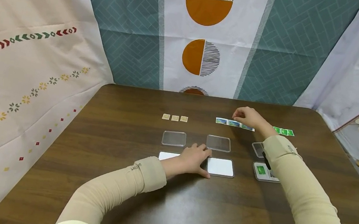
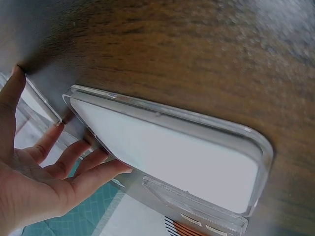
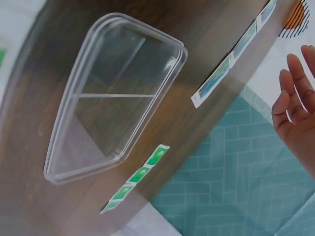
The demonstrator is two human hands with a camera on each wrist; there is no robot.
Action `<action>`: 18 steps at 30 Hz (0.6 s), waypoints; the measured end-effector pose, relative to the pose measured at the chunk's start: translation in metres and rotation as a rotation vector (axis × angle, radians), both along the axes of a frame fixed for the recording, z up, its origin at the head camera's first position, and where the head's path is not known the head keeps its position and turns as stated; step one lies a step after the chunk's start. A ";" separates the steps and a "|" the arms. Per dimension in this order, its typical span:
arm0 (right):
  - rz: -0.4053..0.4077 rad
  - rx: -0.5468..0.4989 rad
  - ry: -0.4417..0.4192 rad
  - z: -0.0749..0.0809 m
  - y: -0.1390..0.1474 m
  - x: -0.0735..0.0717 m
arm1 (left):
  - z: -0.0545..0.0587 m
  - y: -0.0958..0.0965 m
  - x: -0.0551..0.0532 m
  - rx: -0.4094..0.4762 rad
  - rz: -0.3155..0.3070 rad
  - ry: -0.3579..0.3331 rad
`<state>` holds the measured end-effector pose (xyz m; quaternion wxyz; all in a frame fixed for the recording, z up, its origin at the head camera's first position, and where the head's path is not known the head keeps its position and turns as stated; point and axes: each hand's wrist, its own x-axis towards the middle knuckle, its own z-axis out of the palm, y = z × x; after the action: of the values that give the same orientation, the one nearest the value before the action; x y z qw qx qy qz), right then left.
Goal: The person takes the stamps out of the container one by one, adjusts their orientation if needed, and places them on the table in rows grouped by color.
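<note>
Left hand (image 1: 191,160) grips case (image 1: 221,167). Right hand (image 1: 249,117), grip unclear, by blue stamps (image 1: 234,123), case's twelve o'clock: careless brush could skew them.

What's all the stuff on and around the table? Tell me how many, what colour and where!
Table: one, brown, in the centre
Cases: three, clear-rimmed, two showing white, front row
Clear trays: three, see-through, just behind the cases
Tan cards: three, tan, back row
Blue cards: three, mostly blue, right of the tan ones
Green cards: at least three, green, back right; one more in the rightmost case
Cloths: at least three, teal, white and cream, around the table
Sleeves: two, cream, left and right
Left hand: one, at the middle case
Right hand: one, by the blue cards
</note>
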<state>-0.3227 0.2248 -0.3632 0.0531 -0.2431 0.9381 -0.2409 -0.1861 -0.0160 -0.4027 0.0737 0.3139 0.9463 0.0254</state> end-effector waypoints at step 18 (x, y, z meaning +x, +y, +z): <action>0.005 -0.073 -0.003 0.007 0.023 0.032 | 0.003 0.001 -0.001 0.010 -0.003 -0.040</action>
<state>-0.2902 0.2480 -0.3566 0.0459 -0.2469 0.9279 -0.2754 -0.1866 -0.0151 -0.3994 0.0911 0.3153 0.9439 0.0363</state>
